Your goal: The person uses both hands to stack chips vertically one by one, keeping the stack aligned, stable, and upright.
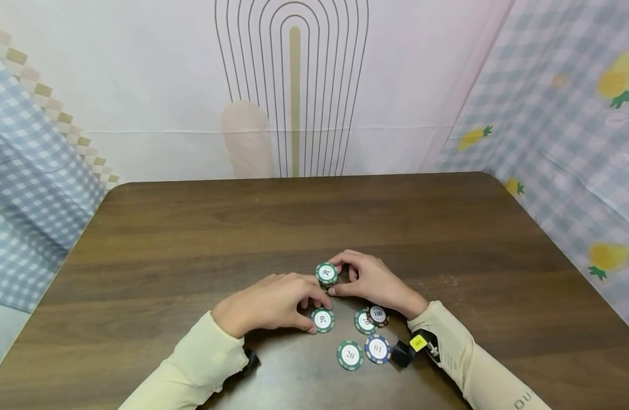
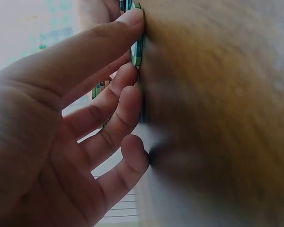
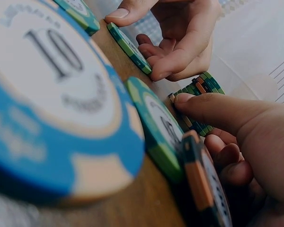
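Observation:
My left hand [image 1: 270, 304] pinches a green poker chip [image 1: 323, 320] between thumb and forefinger. This chip lies flat at the tabletop, its edge showing in the right wrist view. Just beyond it, a short stack of poker chips [image 1: 327, 274] has a green 20 chip on top. My right hand [image 1: 375, 280] grips that stack from the right, thumb on the near side and fingers on the far side. Green and orange-marked edges of the stack [image 3: 208, 85] appear in the right wrist view. In the left wrist view the left hand's other fingers curl loosely near the table.
Nearer me, a black 100 chip [image 1: 378, 315] leans over a green chip [image 1: 364, 323]. A blue 10 chip [image 1: 378, 349] and a green 20 chip [image 1: 350, 355] lie side by side, close to the right wrist's black camera [image 1: 402, 354]. The brown table [image 1: 191, 228] meets cloth hangings behind.

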A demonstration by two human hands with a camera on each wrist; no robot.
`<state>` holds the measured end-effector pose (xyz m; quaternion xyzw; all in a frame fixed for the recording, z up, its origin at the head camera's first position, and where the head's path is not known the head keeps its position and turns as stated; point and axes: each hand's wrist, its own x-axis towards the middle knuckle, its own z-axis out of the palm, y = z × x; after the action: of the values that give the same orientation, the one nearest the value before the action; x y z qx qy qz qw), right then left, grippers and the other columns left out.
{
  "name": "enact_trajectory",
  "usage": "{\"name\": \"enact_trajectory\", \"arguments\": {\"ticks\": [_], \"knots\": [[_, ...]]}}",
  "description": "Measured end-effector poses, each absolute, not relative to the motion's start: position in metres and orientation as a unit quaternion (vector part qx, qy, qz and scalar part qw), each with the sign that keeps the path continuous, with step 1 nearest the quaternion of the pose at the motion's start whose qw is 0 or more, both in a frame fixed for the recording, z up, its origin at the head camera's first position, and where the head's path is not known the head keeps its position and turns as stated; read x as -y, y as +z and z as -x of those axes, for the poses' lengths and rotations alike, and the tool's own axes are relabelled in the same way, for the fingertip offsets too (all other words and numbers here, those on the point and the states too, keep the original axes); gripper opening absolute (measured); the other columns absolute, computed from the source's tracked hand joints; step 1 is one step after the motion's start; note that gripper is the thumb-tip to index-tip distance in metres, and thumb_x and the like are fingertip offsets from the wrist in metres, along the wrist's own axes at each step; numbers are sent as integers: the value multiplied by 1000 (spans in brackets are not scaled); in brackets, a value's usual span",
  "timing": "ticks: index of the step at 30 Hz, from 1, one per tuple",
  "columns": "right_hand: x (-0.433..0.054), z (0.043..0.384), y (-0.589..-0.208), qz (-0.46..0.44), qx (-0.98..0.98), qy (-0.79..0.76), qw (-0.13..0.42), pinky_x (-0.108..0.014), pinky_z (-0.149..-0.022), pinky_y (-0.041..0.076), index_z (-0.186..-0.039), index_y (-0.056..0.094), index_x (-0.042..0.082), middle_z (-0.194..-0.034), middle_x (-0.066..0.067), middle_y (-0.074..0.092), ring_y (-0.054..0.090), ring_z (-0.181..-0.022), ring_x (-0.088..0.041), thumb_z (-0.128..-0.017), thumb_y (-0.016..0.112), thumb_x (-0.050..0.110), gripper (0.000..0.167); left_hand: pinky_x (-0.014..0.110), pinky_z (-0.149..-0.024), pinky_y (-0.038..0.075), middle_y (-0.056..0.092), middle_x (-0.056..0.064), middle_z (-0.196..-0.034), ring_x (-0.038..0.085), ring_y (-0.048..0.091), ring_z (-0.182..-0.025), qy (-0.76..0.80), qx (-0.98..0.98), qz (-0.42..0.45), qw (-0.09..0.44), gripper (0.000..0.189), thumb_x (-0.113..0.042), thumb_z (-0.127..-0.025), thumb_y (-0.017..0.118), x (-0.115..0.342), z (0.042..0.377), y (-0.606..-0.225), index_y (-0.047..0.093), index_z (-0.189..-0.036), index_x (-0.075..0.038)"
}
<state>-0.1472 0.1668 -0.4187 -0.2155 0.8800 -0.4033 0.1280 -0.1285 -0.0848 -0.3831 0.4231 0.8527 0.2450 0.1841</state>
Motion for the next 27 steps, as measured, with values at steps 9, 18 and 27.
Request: {"name": "enact_trajectory", "arguments": {"ticks": [9, 18, 27], "knots": [[-168, 147, -421, 209, -882, -403, 126, -29, -63, 44, -127, 72, 25, -96, 4, 61, 51, -67, -15, -88, 87, 30, 41, 25, -80, 52, 66, -15, -115, 1, 60, -93, 227, -852, -432, 189, 34, -31, -89, 88, 83, 129, -384, 77, -120, -24], [-166, 150, -419, 213, -883, -401, 121, -28, -63, 43, -125, 72, 25, -94, 4, 61, 51, -67, -14, -87, 88, 32, 42, 23, -71, 50, 64, -15, -103, 0, 57, -84, 173, -855, -473, 122, 30, -37, -84, 85, 85, 128, -381, 77, -108, -23], [-166, 148, -420, 222, -879, -405, 118, -28, -63, 45, -125, 72, 25, -90, 3, 59, 52, -68, -14, -88, 87, 33, 40, 20, -69, 47, 62, -18, -97, 1, 56, -81, 195, -850, -475, 115, 27, -33, -78, 81, 88, 125, -382, 70, -101, -25]]}}
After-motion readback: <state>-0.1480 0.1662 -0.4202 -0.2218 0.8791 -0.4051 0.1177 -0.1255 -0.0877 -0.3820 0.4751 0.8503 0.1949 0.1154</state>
